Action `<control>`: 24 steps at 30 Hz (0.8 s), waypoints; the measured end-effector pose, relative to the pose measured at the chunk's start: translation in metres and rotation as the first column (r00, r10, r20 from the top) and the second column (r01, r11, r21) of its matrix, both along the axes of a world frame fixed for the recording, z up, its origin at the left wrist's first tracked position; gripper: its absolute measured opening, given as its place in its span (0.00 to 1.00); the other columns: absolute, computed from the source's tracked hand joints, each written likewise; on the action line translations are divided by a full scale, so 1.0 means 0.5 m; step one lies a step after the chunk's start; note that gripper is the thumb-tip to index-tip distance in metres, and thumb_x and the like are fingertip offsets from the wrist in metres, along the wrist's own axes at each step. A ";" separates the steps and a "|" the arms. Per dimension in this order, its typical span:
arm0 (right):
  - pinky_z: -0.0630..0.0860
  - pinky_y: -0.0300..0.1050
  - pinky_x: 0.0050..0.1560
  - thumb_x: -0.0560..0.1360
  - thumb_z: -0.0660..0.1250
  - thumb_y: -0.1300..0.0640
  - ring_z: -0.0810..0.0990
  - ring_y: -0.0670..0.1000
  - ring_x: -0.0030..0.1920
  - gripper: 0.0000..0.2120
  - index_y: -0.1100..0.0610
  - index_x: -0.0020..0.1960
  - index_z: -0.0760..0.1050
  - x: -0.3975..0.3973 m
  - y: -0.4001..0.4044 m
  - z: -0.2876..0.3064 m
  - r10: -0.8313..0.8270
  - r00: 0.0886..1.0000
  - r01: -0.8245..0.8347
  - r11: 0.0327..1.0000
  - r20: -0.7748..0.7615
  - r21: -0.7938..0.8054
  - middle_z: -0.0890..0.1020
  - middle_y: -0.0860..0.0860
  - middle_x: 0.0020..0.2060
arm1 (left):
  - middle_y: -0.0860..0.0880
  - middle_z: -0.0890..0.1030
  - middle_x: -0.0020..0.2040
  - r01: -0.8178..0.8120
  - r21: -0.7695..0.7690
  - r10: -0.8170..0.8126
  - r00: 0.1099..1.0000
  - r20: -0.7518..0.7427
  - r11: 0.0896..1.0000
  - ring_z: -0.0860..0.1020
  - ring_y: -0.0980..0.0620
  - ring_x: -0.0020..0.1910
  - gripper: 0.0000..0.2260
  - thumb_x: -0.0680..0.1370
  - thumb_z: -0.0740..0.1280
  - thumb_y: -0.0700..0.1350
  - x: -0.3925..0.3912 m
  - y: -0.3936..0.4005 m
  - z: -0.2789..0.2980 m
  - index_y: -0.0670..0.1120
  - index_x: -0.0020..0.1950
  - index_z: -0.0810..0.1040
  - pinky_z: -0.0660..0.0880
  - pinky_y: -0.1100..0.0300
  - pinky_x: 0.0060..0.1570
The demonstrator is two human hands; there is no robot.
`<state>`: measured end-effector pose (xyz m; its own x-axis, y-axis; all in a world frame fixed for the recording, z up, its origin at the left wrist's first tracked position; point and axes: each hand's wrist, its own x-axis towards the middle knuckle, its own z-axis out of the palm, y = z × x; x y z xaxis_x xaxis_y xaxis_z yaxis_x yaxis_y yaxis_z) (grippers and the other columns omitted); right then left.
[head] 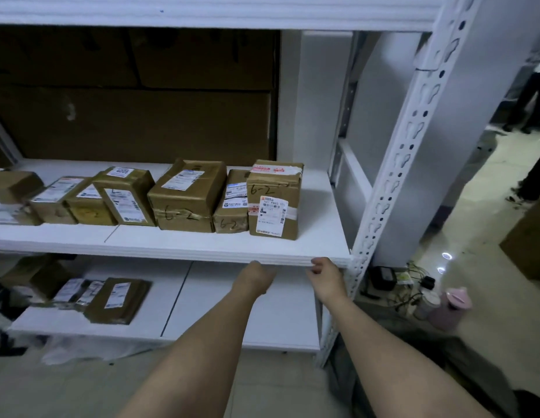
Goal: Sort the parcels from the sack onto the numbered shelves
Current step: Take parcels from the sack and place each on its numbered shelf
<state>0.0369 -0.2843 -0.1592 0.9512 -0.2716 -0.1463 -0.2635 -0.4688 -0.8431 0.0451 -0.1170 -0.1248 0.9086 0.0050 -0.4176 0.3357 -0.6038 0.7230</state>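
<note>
Two empty hands — left hand, right hand

Brown parcels (white shelf)

Both hands reach to the front edge of the middle shelf, empty. The left hand is tucked under it; the right hand curls loosely at the lip. Taped parcels marked 6-2 line the shelf.

A row of boxes sits on the middle shelf, side by side, toward its back. On the lower shelf, a few flat parcels lie at the left. Both hands reach just under the middle shelf's front edge, near its right end.
</note>
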 end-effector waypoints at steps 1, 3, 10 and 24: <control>0.73 0.46 0.57 0.77 0.67 0.60 0.78 0.55 0.57 0.16 0.61 0.63 0.73 -0.027 -0.006 0.001 -0.006 1.000 0.006 1.000 -0.005 0.005 0.79 0.57 0.58 | 0.41 0.81 0.48 0.018 0.009 -0.018 1.000 0.003 1.000 0.80 0.43 0.47 0.08 0.79 0.61 0.48 -0.020 -0.007 0.000 0.44 0.47 0.73 0.70 0.58 0.44; 0.73 0.47 0.59 0.76 0.67 0.60 0.77 0.55 0.58 0.16 0.62 0.63 0.73 -0.068 -0.018 -0.002 -0.002 1.000 0.002 1.000 -0.019 0.008 0.79 0.57 0.58 | 0.41 0.81 0.50 0.040 0.022 -0.040 0.999 0.010 0.999 0.80 0.41 0.51 0.07 0.78 0.60 0.47 -0.052 -0.024 -0.002 0.44 0.46 0.73 0.73 0.56 0.47; 0.74 0.46 0.58 0.77 0.67 0.59 0.78 0.52 0.56 0.14 0.58 0.62 0.74 -0.207 -0.118 -0.023 -0.064 0.993 0.064 0.998 -0.101 -0.005 0.80 0.53 0.57 | 0.41 0.79 0.46 0.176 0.055 -0.175 0.984 -0.032 0.983 0.77 0.44 0.42 0.10 0.79 0.61 0.48 -0.141 -0.138 -0.021 0.42 0.47 0.72 0.71 0.57 0.42; 0.72 0.42 0.56 0.78 0.66 0.56 0.77 0.52 0.58 0.12 0.56 0.60 0.77 -0.275 -0.637 -0.107 -0.130 0.959 0.103 0.988 -0.251 -0.118 0.80 0.52 0.56 | 0.36 0.79 0.58 0.362 0.014 -0.357 0.923 -0.144 0.932 0.77 0.40 0.58 0.19 0.78 0.62 0.49 -0.155 -0.652 -0.118 0.36 0.61 0.76 0.72 0.58 0.46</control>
<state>-0.1005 -0.6028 -0.2128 0.8460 -0.4051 -0.3467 -0.5228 -0.5023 -0.6887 -0.0326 -0.4429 -0.1837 0.7866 -0.2926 -0.5437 0.1842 -0.7293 0.6589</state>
